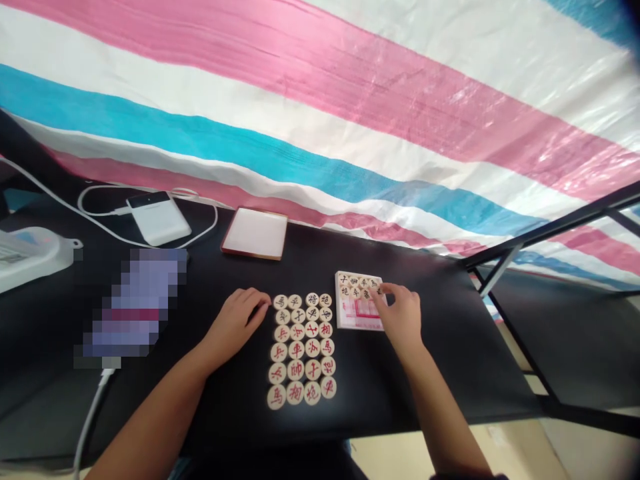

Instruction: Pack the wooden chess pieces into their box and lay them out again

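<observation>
Right hand [404, 319] at box [339, 312] edge, desk [465, 340] beyond

Counting 16 red-marked pieces [297, 349], 16 black-marked pieces [283, 317] (8 loose, 8 inside 1 box [341, 321]), 1 square lid [256, 233], 1 phone [133, 300], 1 power bank [161, 221].

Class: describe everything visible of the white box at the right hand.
The shallow, squarish white box looks like plastic or card. Open-topped, it lies flat on the black table, right of the grid of discs. Dark-lettered pieces line its far part; pink print shows nearer. The right hand is over its right side; contact is unclear.
</observation>
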The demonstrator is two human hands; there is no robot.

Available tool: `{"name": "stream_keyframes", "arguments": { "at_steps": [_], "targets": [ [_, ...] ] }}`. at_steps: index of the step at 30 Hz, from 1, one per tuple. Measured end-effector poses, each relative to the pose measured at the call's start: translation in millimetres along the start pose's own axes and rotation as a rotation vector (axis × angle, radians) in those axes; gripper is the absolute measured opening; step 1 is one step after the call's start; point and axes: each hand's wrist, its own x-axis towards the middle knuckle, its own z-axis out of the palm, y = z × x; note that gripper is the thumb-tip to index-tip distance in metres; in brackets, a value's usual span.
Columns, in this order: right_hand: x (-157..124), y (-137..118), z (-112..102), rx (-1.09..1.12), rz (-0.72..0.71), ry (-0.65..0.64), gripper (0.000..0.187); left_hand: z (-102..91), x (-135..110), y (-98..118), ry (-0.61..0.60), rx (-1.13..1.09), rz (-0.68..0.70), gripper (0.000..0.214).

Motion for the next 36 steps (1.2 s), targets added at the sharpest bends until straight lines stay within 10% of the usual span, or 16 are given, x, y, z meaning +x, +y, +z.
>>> {"name": "stream_keyframes", "arguments": {
  "at_steps": [36],
  "targets": [
    [-10.6, 10.5, 14.0, -0.285, -0.017, -0.051, 0.018, 0.1, 1.8, -1.6, -0.035, 0.018, -0.024, 0.020]
  ]
}}
